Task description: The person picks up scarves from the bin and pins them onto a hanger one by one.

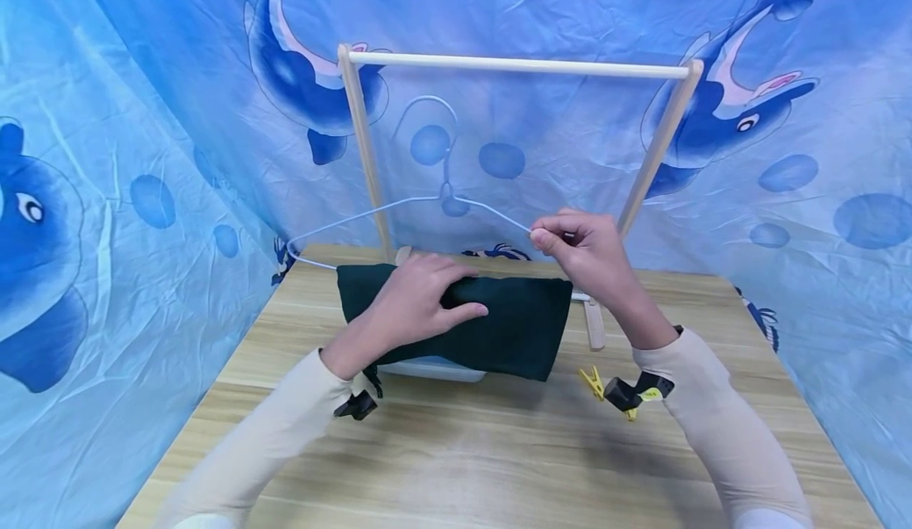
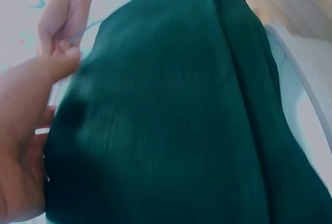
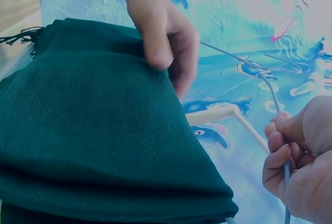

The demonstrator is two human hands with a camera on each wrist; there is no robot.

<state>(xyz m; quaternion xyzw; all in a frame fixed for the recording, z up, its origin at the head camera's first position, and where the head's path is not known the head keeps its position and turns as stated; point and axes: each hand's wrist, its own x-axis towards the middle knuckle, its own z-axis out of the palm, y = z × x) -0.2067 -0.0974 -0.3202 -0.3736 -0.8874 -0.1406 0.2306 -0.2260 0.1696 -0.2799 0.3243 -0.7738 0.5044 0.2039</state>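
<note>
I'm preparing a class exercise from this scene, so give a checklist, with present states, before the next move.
1. Right hand grips hanger: ok.
2. Dark green cloth drapes over lower bar: ok.
3. Left hand rests at cloth's top edge: ok.
4. Hook sits on rack rail: not ok, it is free.
5. Yellow clip fastens cloth: not ok, it lies on table.
6. Cloth's far side lies flat: cannot tell, hidden.

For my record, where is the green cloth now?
In the head view, the green cloth hangs near the middle over the lower bar of the hanger, with the left hand at its top edge.
</note>
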